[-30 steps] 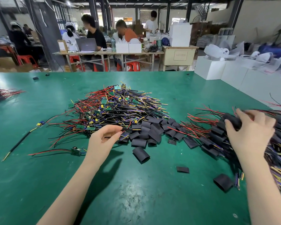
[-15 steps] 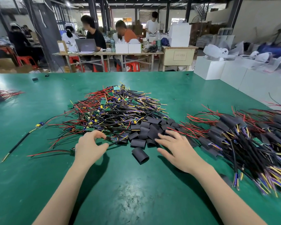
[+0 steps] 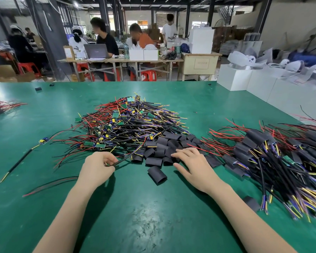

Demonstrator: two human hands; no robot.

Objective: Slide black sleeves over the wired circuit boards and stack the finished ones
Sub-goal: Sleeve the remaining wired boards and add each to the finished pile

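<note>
Left hand (image 3: 97, 168) curled, pinching black wires (image 3: 123, 159) trailing right from grip toward bare-board pile (image 3: 124, 123) beyond. Right hand (image 3: 193, 165) flat, fingers straight, resting on loose black sleeves (image 3: 164, 147). One sleeve (image 3: 156, 174) between hands. Sleeved stack (image 3: 274, 157) right of right hand.

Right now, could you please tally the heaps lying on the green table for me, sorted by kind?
Heap of unsleeved wired circuit boards: 1
Heap of loose black sleeves: 1
Stack of finished sleeved boards: 1
Small bundle of red wires at the far left edge, contents too small to tell: 1
Total: 4 heaps
</note>
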